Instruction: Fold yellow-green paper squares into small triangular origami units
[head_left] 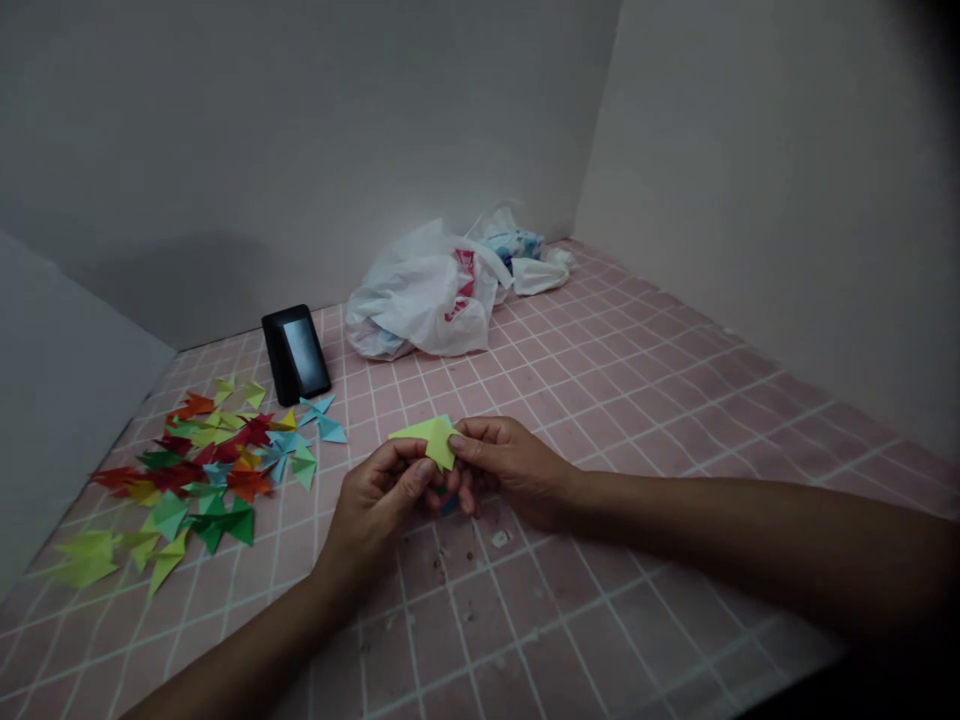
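A partly folded piece of yellow-green origami paper is held between my two hands, above the checked cloth. My left hand pinches its lower left side between thumb and fingers. On the right edge, the thumb and fingers of my right hand are closed on the same paper. A light green edge shows at the top of the fold. Below my fingers a small bit of blue peeks out, mostly hidden. To the left lies a loose pile of folded paper pieces in red, orange, yellow, green and blue.
A black phone or tablet leans by the back wall, behind the pile. White plastic bags lie crumpled along the wall. Small scraps dot the pink checked cloth near my hands. Walls stand at left, back and right.
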